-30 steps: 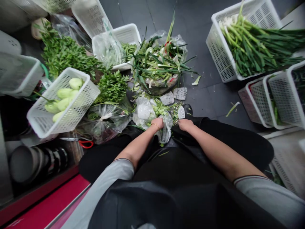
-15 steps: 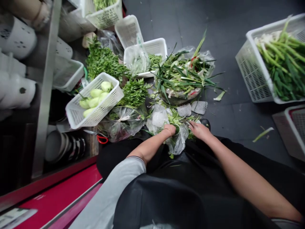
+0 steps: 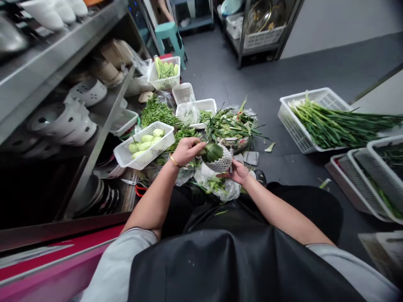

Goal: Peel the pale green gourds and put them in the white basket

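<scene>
A dark grey floor (image 3: 264, 77) fills the upper middle of my view, with a steel counter (image 3: 67, 58) along the left and a black apron (image 3: 201, 268) across the bottom. At right I have a white crate (image 3: 294, 130) loaded with leeks or scallions (image 3: 340, 130); left of centre, a smaller white basket (image 3: 157, 148) of pale green squash (image 3: 143, 147). A heap of leafy trimmings (image 3: 231, 123) sits just above centre. Mid-frame, the left hand (image 3: 185, 152) has its fingers curled tight over one end of a dark green, rounded vegetable (image 3: 213, 153), its exact kind unclear to me. The other end sits in a white foam-net sleeve (image 3: 224, 162). The right hand (image 3: 239, 173), palm up, has fingers partly extended beneath the sleeve and appears to grip the handle of an upright metal peeler (image 3: 231, 142). I judge the step in hand to be unsleeving the vegetable; the next move calls for a steady left hold while the net is drawn clear without snagging the peeler.
</scene>
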Available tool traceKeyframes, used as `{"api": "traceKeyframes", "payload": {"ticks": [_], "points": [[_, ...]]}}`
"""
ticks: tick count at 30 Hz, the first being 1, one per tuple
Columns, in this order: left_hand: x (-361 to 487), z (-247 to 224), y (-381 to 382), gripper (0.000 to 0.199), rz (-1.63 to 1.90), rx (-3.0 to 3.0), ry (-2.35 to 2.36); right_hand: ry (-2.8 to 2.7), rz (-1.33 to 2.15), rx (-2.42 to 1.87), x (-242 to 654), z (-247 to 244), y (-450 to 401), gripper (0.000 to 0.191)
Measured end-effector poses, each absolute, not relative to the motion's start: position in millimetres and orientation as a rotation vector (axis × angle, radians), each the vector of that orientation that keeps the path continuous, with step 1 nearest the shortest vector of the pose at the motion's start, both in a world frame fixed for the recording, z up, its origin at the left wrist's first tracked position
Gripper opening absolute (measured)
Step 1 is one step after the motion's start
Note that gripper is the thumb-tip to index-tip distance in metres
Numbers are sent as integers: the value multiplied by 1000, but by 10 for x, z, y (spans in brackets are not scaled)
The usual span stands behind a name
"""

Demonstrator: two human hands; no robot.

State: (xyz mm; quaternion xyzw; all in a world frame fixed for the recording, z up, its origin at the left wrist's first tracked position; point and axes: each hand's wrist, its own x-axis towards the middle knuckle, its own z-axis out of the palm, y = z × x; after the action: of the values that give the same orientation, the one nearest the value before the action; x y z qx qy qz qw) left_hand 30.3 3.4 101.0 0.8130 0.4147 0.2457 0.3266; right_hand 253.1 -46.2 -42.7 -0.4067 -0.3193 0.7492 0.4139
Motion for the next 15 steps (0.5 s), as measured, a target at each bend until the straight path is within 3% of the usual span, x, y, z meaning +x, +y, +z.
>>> {"api": "traceKeyframes", "payload": {"ticks": [4,7,10,13,15], "points": [[286,665,-90,30,1302,1325,1155,-617,1839,-803,2268,-115,-567,40],[433,190,-289,54,1211,750,1001,-702,1700,-854,2131,-66,-653,54],[548,-125,-516,68,1244,593,906,-790,1624,-999,2093,-129,-735,55],[515,-148,-641,86,1365,611,795,-821,1521,-1027,2125,-126,-757,50],[415,-44,-616,85,1373,619,716,-906,1396,-1034,2156,-58,-726,44]]}}
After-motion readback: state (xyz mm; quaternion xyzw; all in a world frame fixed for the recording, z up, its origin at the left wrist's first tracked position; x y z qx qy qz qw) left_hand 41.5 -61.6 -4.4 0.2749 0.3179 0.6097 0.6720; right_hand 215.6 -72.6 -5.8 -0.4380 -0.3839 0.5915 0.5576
